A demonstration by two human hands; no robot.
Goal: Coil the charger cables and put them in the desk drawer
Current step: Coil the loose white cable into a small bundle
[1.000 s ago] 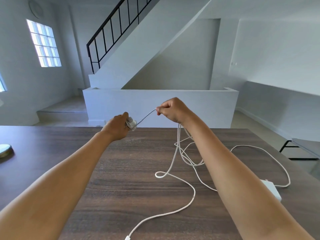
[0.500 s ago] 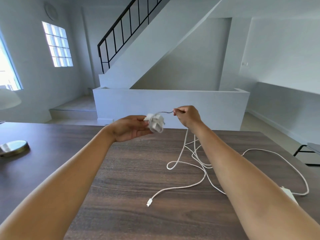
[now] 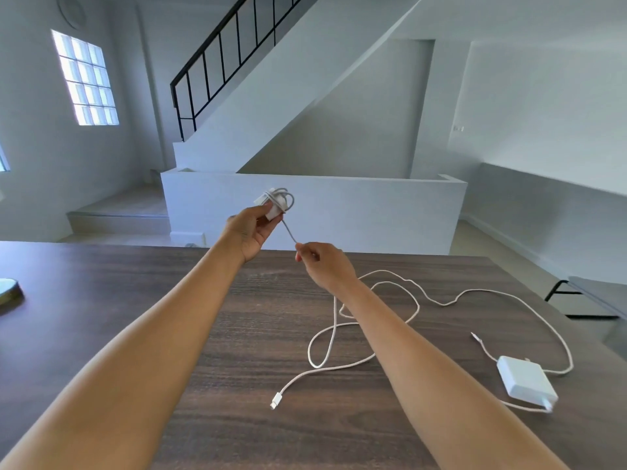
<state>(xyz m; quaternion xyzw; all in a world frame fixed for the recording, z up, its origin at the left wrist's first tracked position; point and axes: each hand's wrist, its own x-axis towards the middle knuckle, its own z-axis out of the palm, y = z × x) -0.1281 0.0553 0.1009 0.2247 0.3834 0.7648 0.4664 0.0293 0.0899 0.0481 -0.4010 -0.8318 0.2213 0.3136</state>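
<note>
Winding goes best under light tension: left hand [image 3: 252, 228] grips the small white charger [image 3: 271, 203], right hand [image 3: 324, 262] pinches the cable [image 3: 290, 232]; feed slack evenly, avoiding kinks.

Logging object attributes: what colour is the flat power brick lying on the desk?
White; the power brick shows best in the head view, on the dark wood-grain desk.

You hold a small white charger [image 3: 271, 205] wound with a few turns of cable just above frame centre. Its white cable [image 3: 322, 347] trails in loose loops at lower centre, connector [image 3: 276, 400] free. A second white power brick [image 3: 526, 379] with its own cable [image 3: 529, 300] lies flat at lower right.
</note>
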